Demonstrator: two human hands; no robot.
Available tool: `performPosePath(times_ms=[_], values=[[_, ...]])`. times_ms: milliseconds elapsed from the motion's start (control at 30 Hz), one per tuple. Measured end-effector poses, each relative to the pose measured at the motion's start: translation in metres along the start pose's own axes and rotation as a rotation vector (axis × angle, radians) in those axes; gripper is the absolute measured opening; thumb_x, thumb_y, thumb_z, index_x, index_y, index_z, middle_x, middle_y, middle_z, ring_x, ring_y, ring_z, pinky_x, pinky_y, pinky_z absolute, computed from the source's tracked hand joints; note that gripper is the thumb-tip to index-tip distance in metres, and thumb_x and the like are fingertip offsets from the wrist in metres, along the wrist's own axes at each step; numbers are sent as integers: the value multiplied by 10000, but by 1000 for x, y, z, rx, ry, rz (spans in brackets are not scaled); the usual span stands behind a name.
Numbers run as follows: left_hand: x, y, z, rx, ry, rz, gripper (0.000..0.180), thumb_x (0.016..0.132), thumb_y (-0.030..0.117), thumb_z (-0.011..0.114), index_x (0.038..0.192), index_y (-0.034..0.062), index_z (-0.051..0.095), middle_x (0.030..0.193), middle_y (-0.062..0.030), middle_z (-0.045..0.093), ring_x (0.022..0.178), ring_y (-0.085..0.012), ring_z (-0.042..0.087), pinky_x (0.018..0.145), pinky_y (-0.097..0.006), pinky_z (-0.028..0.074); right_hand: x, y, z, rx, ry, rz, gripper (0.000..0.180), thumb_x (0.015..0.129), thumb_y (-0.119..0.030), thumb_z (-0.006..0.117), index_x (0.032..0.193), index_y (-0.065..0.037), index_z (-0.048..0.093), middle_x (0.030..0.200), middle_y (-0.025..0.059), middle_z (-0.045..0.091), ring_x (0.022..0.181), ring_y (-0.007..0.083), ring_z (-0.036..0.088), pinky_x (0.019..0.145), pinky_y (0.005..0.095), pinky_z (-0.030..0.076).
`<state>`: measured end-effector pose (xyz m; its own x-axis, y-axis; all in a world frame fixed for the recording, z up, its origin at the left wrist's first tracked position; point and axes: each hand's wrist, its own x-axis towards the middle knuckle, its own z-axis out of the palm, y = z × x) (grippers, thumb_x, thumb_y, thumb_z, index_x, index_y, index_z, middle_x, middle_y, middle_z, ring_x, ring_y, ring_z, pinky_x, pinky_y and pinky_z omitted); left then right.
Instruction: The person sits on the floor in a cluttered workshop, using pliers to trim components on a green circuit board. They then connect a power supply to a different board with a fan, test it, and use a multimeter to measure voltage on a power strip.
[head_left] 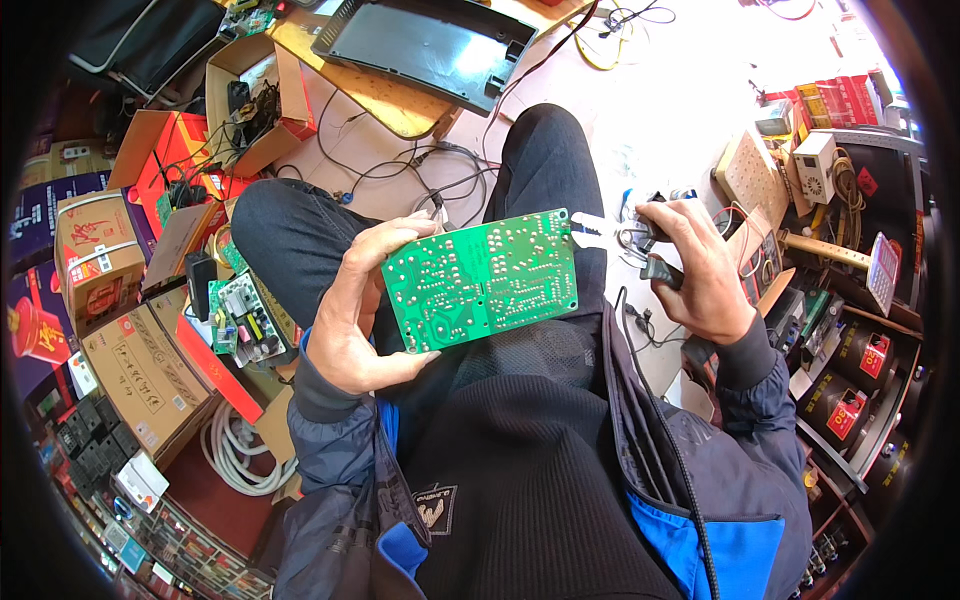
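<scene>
The jacket is dark slate-blue and worn open; its sleeves end in dark ribbed cuffs; bright blue panels show low at the front; a cord-like dark strip edges one side; the ribbed top is black, with a rectangular emblem patch; the trousers are dark.

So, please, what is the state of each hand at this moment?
Left hand: holding the green circuit board by its left end.
Right hand: holding the dark-handled pliers.
</scene>
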<state>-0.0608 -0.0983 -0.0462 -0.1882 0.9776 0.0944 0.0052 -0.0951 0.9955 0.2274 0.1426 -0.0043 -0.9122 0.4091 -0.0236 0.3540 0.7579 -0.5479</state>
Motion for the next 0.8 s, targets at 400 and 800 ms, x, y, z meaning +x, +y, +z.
performPosePath(times_ms=[400, 800], values=[[1, -1, 4, -101, 77, -49, 931, 594, -4, 784, 1450, -7, 419, 1481, -182, 455, 1391, -300, 485, 1165, -413, 372, -18, 58, 17, -205, 141, 448, 726, 748, 4, 664, 1438, 2, 440, 1237, 254, 527, 1151, 450, 541, 1016, 486, 446], [33, 1, 14, -199, -158, -56, 946, 627, 102, 849, 1461, -13, 417, 1500, -215, 438, 1366, -313, 495, 1158, -417, 369, -21, 38, 13, -361, 191, 199, 867, 649, -10, 737, 1473, -117, 490, 1302, 173, 509, 1215, 392, 474, 1086, 530, 347]])
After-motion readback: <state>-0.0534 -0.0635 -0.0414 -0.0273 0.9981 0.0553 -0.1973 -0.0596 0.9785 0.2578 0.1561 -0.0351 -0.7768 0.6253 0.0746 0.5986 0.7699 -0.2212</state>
